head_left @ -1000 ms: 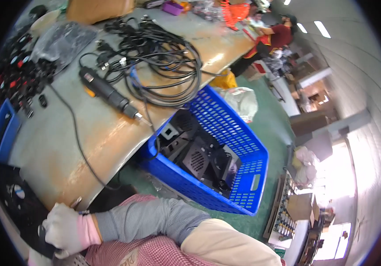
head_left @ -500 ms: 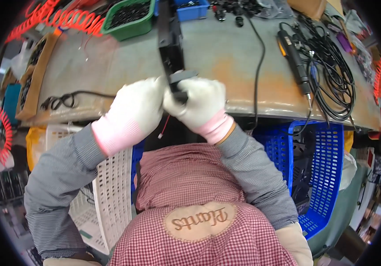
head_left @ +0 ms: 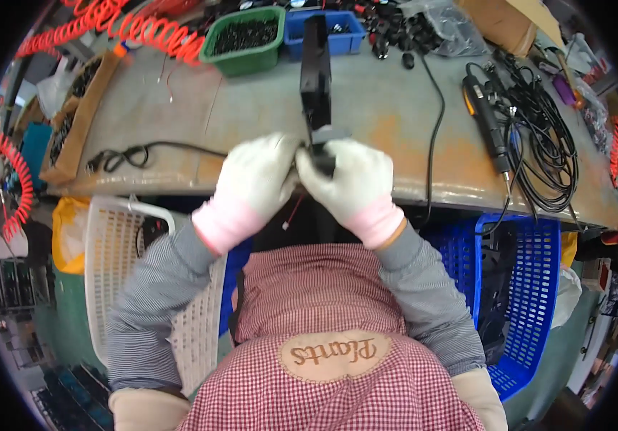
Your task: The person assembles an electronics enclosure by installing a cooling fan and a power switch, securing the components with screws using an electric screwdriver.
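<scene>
Both my hands wear white gloves with pink cuffs and meet over the near edge of the workbench. My right hand (head_left: pixel 352 178) is closed around the near end of a long black plastic part (head_left: pixel 316 79), which stands out away from me over the bench. Against the same end, the fingers of my left hand (head_left: pixel 260 172) are pressed together; the part's end is mostly hidden between the gloves. A thin red wire with a small white connector (head_left: pixel 286 225) hangs below my hands.
On the bench (head_left: pixel 201 122) stand a green bin (head_left: pixel 243 63) of small black pieces and a blue bin (head_left: pixel 352 44). An electric screwdriver (head_left: pixel 485 118) and coiled black cables (head_left: pixel 549 133) lie at the right. Below are a white basket (head_left: pixel 104 287) and a blue basket (head_left: pixel 531 287).
Relative to the view, the bench and both hands have shifted right and slightly down. The black part stays in my hands and now appears more upright; the white basket shows more fully.
</scene>
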Demonstrator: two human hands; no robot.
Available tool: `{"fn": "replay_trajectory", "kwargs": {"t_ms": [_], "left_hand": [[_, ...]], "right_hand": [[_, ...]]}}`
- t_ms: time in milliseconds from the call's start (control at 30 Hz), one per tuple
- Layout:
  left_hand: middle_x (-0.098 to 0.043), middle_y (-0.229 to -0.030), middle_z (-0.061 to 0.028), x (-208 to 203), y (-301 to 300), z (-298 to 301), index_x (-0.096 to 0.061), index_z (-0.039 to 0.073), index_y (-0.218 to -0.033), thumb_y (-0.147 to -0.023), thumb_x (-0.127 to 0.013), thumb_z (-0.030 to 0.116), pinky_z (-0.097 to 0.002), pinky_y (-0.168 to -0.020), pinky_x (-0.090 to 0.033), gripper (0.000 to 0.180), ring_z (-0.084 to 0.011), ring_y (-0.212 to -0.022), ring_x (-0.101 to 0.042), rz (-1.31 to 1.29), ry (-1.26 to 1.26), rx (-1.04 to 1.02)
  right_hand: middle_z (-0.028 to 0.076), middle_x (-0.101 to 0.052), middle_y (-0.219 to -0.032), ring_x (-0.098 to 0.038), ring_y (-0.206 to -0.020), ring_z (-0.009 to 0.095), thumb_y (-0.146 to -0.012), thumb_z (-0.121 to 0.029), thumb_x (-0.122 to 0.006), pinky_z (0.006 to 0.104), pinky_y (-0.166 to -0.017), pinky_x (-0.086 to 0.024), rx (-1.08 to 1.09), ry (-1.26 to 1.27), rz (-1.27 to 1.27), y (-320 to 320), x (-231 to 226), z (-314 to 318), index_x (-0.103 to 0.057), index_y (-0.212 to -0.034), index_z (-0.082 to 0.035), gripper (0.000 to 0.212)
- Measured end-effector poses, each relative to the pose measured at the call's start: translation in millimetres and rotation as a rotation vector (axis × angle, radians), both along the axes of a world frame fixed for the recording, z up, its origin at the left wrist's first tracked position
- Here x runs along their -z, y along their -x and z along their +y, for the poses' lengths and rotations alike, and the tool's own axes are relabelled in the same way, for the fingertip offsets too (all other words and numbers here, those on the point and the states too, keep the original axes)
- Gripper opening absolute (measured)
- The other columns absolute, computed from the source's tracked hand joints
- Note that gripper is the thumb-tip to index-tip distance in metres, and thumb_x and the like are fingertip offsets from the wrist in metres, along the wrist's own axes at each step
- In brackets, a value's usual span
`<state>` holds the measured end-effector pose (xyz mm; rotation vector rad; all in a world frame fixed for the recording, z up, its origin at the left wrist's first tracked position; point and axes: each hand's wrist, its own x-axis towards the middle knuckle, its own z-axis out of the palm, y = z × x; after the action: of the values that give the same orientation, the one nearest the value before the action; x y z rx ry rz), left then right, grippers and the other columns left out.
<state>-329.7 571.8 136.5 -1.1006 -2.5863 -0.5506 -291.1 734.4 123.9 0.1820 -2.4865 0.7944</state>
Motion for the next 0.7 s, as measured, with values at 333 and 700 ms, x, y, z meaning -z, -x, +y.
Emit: {"fn": "replay_trajectory", "kwargs": {"t_ms": [333,700], "left_hand": [[-0.063,-0.081,-0.0113,0,-9,-7,-0.065,0.005,-0.094,-0.076,-0.067,0.007,-0.0387,-0.068,-0.047,0.018,-0.0312,-0.075,-0.061,-0.041,-0.248,-0.039],[-0.065,-0.077,-0.0111,2,3,-12,-0.067,0.005,-0.087,-0.073,-0.07,0.008,-0.0351,-0.056,-0.05,0.015,-0.0293,-0.065,-0.064,-0.212,-0.3,0.049]], "right_hand": [[0.005,-0.062,-0.088,-0.062,-0.076,0.023,-0.068,-0.024,-0.08,0.0354,-0.063,-0.049,-0.045,0.266,0.127,-29,7,14,-0.063,-0.094,-0.01,0.034],[0.007,-0.062,-0.07,-0.061,-0.061,0.025,-0.063,-0.015,-0.08,0.0342,-0.055,-0.049,-0.076,0.284,-0.053,-22,13,8,-0.065,-0.072,-0.009,0.018]]}}
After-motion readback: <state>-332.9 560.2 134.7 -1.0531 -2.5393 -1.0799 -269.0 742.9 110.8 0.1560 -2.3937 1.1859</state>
